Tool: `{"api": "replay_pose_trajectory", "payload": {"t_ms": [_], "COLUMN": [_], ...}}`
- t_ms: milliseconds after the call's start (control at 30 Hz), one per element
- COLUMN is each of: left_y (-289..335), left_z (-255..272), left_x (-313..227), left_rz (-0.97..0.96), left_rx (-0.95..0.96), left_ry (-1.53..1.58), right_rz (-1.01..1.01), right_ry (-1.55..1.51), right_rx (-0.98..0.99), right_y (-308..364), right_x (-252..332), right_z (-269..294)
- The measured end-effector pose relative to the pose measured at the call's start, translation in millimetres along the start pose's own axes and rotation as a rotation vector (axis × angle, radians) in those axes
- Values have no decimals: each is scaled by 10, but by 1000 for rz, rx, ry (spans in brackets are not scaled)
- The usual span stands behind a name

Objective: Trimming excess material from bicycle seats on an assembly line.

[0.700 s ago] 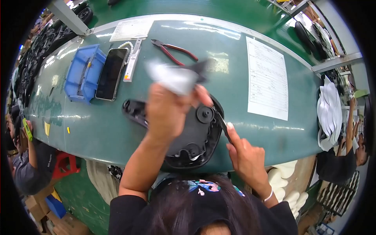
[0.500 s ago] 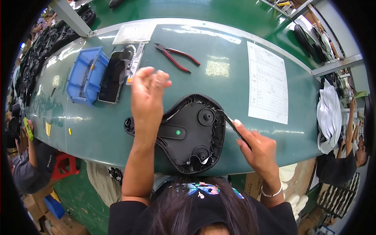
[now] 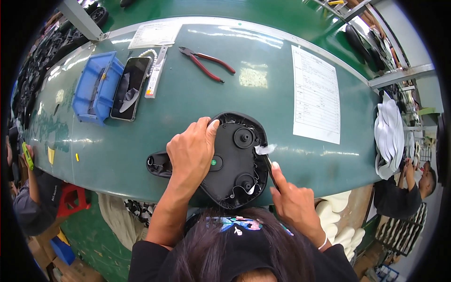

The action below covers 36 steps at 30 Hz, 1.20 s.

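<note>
A black bicycle saddle (image 3: 230, 157) lies upside down near the table's front edge, its narrow nose to the left. My left hand (image 3: 192, 148) is closed over its upper edge, holding it, with the thumb pointing to the wide part. In my right hand (image 3: 293, 199) is a slim dark tool (image 3: 271, 171), whose upper end meets the saddle's right rim. A pale, crumpled strip (image 3: 265, 149) sticks out at that end. More loose whitish edging (image 3: 249, 190) curls along the lower right rim. The tool's exact kind is hidden by my fingers.
Beyond the saddle lie red-handled cutting pliers (image 3: 206, 63) and a phone (image 3: 131, 87) with a grey scrap (image 3: 128, 96) on it. A blue bin (image 3: 96, 89) stands left of the phone. A printed sheet (image 3: 317, 94) lies at right. Co-workers sit at both sides.
My left hand has come down from above the table onto the saddle. The tool's tip has moved down the right rim, where a pale strip now sticks out. A grey scrap now lies on the phone.
</note>
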State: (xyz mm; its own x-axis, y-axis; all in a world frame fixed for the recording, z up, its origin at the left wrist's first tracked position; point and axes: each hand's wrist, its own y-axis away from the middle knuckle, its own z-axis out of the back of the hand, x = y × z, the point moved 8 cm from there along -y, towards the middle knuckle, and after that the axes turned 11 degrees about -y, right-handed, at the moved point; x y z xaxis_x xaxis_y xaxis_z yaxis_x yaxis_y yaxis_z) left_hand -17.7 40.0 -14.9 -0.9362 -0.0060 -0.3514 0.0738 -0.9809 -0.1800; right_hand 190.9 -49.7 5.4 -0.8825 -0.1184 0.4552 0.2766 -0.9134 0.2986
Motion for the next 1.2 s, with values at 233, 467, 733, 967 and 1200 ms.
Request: {"api": "replay_pose_trajectory", "payload": {"t_ms": [233, 467, 733, 967, 1200], "left_y": [50, 82, 62, 52, 73], "left_z": [-12, 78, 25, 9, 19], "left_x": [150, 330, 264, 301, 292], "left_rz": [88, 182, 139, 150, 136], "left_rx": [-32, -90, -30, -3, -38], "left_ry": [-62, -48, -25, 25, 10], "right_rz": [50, 88, 428, 571, 469], "right_ry": [-365, -528, -599, -405, -268], "right_rx": [-303, -491, -394, -348, -269], "right_y": [-406, -672, -1423, -1399, -1418], "right_x": [-208, -139, 164, 398, 426], "right_z": [166, 305, 335, 293, 309]}}
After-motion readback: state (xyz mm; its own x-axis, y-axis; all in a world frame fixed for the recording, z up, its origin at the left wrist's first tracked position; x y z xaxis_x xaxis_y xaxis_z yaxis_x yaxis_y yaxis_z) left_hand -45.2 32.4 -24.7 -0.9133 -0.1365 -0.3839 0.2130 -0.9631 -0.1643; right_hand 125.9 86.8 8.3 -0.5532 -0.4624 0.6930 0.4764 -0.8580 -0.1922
